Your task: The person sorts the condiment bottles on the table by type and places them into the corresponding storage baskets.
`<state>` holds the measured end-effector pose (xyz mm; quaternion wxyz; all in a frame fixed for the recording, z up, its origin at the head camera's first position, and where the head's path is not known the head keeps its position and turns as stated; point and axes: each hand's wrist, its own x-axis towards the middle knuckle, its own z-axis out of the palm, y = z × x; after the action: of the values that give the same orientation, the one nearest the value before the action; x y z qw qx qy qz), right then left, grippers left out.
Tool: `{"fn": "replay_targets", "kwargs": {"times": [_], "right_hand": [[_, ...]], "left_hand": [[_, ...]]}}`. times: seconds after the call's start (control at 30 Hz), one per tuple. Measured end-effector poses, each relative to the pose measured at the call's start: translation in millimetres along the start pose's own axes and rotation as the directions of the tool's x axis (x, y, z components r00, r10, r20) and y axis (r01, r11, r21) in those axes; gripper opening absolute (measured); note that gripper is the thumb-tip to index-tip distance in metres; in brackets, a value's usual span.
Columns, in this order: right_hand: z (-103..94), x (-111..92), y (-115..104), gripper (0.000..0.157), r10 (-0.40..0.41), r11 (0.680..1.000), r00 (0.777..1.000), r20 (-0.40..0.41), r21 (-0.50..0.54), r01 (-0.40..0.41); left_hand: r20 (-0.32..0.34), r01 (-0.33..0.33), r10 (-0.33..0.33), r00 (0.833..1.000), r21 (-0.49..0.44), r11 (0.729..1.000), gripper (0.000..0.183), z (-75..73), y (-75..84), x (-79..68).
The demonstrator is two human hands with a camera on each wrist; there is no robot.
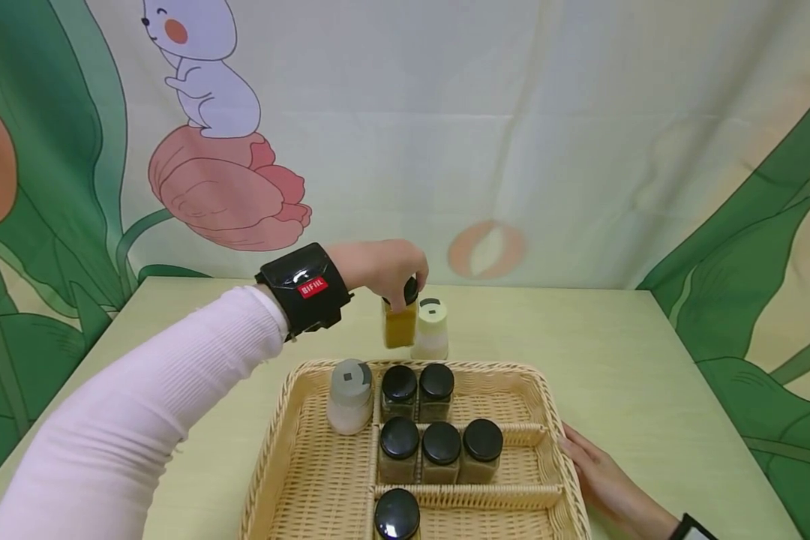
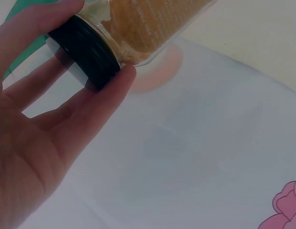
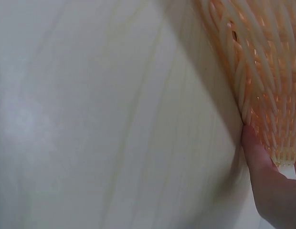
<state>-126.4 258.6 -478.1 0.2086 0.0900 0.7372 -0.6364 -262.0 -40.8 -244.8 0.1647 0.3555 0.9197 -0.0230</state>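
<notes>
My left hand (image 1: 383,268) grips a spice jar (image 1: 400,328) by its black lid, behind the wicker basket (image 1: 304,450). Through the jar's clear sides shows yellow-brown powder. In the left wrist view, thumb and fingers close around the lid (image 2: 86,50). Right beside the jar, on the table, stands a shaker with a pale green lid (image 1: 432,330). At the basket's right side rests my right hand (image 1: 607,484), with extended fingers against the wicker wall (image 3: 262,71).
Several black-lidded jars (image 1: 440,454) stand in the basket's right-hand compartments, split by wicker dividers (image 1: 472,495). A grey-lidded shaker (image 1: 351,397) is in the long left compartment. The pale table (image 1: 614,352) ends at a printed curtain (image 1: 567,165).
</notes>
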Motion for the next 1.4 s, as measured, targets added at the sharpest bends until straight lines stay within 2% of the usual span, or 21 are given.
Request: {"fn": "replay_targets", "kwargs": {"times": [0.4,0.6,0.97,1.4], "right_hand": [[-1.1,-0.6,-2.0,0.074,0.0,1.0,1.0,0.01,0.009,0.0],[-0.3,0.2,-3.2,0.078,0.008,1.0,1.0,0.002,-0.002,-0.008],[0.0,-0.6,-3.1,0.08,0.028,0.999,1.0,0.001,-0.016,-0.028],[0.2,-2.2,-1.5,0.076,0.019,1.0,1.0,0.02,-0.007,-0.019]], "left_hand": [[-0.005,-0.034,0.034,0.999,0.017,0.999,0.023,-12.4,17.3,-11.5],[-0.007,-0.05,0.051,0.999,0.043,0.998,0.03,-15.2,23.3,-16.2],[-0.03,-0.148,0.151,0.988,0.097,0.984,0.027,-12.9,39.1,-27.0],[0.011,-0.239,0.239,0.971,0.09,0.967,0.028,-10.0,61.9,-39.6]]}}
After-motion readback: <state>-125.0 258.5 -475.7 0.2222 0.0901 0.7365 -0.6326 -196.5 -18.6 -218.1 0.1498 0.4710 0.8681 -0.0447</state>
